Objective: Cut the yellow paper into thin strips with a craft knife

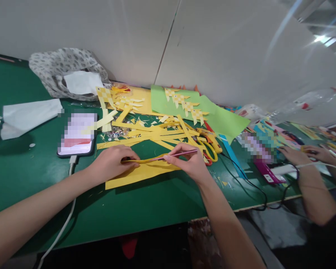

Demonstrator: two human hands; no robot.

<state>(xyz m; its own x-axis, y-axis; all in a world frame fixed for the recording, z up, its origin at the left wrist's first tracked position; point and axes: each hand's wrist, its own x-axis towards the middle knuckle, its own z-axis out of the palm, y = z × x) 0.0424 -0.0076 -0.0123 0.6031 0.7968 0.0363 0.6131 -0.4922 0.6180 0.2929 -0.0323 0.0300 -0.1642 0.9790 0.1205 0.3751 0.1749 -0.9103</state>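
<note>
A sheet of yellow paper (pixel 145 175) lies in front of me on the green table, its far edge folded or lifted. My left hand (pixel 113 162) is closed on that edge, with the fingertips curled over it. In a pinch, my right hand (pixel 189 162) grips a thin purple stick-like tool (pixel 184 153); its tip reaches left along the raised paper edge. I cannot make out the tool's exact kind. Just beyond both hands is a pile of yellow paper strips (pixel 156 133). Yellow-handled scissors (pixel 210 151) lie beside my right hand.
A charging phone (pixel 77 134) lies left, near a patterned cloth bag (pixel 70 71). Woven paper fish (pixel 187 104) rest on green paper (pixel 224 116) at the back. A yellow glue gun (pixel 212 140) and a purple power strip (pixel 266 172) sit right, near a co-worker's hands (pixel 294 155).
</note>
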